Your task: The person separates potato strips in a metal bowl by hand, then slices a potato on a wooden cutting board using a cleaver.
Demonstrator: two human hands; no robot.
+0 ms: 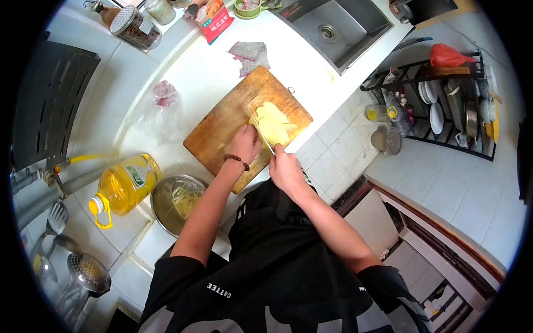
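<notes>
A kitchen knife (pixel 262 135) stands with its narrow blade edge towards me over the wooden cutting board (pixel 214 125). Its handle is in my right hand (pixel 286 169), which is closed at the board's near right edge. On the left of the blade my left hand (pixel 244 145), wearing a beaded bracelet, has its fingers curled down on a potato, mostly hidden beneath them. Pale yellow potato slices (pixel 272 119) lie overlapping just right of the blade. Thin potato shreds (pixel 186 201) sit in a metal bowl (pixel 162 204) beside my left forearm.
A large oil bottle (pixel 129 180) stands left of the bowl. Beyond the board are a grey cloth (pixel 251 57), a red starch packet (pixel 212 22) and a sink (pixel 336 33). A crumpled plastic bag (pixel 164 108) lies on the left. At right stands a dish rack (pixel 444 100).
</notes>
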